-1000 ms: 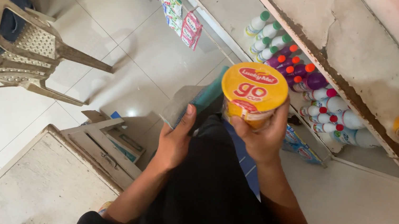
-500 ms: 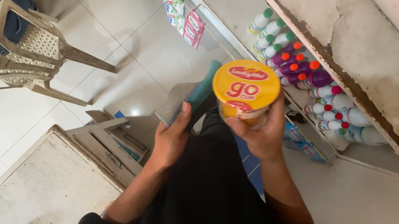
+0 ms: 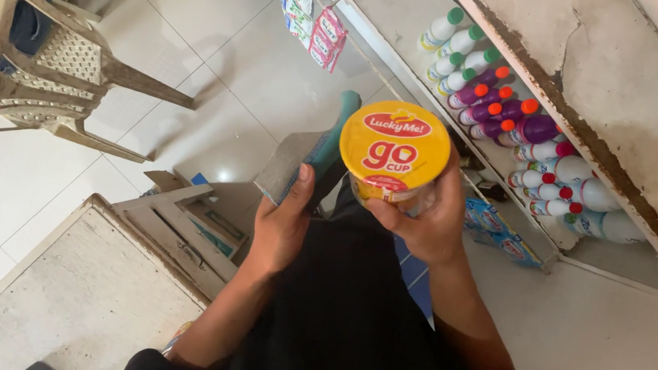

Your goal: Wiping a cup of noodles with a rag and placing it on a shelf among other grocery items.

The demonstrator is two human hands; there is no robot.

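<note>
Behind yellow cup (image 3: pixel 393 153), teal box (image 3: pixel 317 157) half hidden

Place: a small shop
Evidence: shelf (image 3: pixel 623 108) of capped bottles (image 3: pixel 523 128) beyond the hands; hanging sachets (image 3: pixel 304 9) farther left

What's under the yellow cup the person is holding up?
The right hand grips the yellow cup from below. Beyond it lie dark clothing and a bit of blue packets. The cup's bottom is hidden by the fingers.
</note>
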